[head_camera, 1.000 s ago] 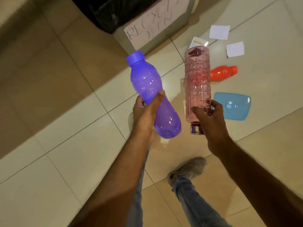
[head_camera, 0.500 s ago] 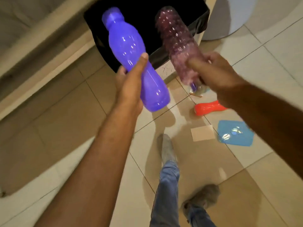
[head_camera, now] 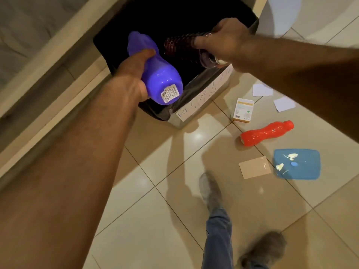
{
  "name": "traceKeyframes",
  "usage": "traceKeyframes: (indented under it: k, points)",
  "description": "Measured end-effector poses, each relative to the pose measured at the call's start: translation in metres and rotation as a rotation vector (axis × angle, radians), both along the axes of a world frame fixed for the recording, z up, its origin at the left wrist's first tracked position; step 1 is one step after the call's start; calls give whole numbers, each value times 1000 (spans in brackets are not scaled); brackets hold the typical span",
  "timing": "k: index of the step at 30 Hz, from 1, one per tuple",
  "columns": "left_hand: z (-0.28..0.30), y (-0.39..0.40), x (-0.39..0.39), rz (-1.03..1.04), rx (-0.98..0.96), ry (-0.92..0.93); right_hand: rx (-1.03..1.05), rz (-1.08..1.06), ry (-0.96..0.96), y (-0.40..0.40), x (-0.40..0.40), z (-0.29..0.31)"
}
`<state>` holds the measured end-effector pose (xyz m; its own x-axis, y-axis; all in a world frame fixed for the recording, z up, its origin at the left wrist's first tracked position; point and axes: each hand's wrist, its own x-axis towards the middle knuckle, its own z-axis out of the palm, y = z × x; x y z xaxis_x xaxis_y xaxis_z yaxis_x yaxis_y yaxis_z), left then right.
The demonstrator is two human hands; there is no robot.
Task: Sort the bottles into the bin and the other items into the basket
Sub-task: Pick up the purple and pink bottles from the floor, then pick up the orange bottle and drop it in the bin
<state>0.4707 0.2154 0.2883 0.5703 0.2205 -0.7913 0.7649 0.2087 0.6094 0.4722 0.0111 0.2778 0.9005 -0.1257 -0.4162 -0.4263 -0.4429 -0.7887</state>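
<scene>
My left hand (head_camera: 134,74) grips a purple bottle (head_camera: 159,78) by its waist, cap tipped down into the black-lined bin (head_camera: 196,98), its labelled base towards me. My right hand (head_camera: 225,41) holds a pink ribbed bottle (head_camera: 178,47) at its neck end, lying almost level over the bin's opening. On the floor to the right lie a red bottle (head_camera: 266,133), a blue lid (head_camera: 297,164), a small white box (head_camera: 242,110), a tan card (head_camera: 254,167) and two white papers (head_camera: 262,89).
The bin stands against a pale wall ledge (head_camera: 48,74) at the left, with a handwritten paper sign (head_camera: 206,96) on its front. A white rounded object (head_camera: 279,14) stands behind it. My legs and grey shoes (head_camera: 211,191) are on the tiled floor below.
Both hands have moved forward and down over the bin. The purple bottle has tipped cap-down into the opening, and the pink bottle has swung from upright to nearly level.
</scene>
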Motion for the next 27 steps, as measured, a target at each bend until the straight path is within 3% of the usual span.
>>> traceKeyframes:
  k: [4, 8, 14, 19, 27]
  points:
    - [-22, 2, 8, 20, 6, -90, -27, 44, -118, 12, 13, -18]
    - [-27, -1, -1, -30, 254, -298, -9, 97, -275, -1, 1, -29]
    - [-38, -57, -67, -206, 421, -558, 34, -172, -381, -45, -66, -59]
    - [-83, -119, -133, -433, 406, -412, -38, -415, -171, -93, -158, -114]
    - [-185, -190, -193, -804, 422, -196, -124, -494, 278, -177, -258, -201]
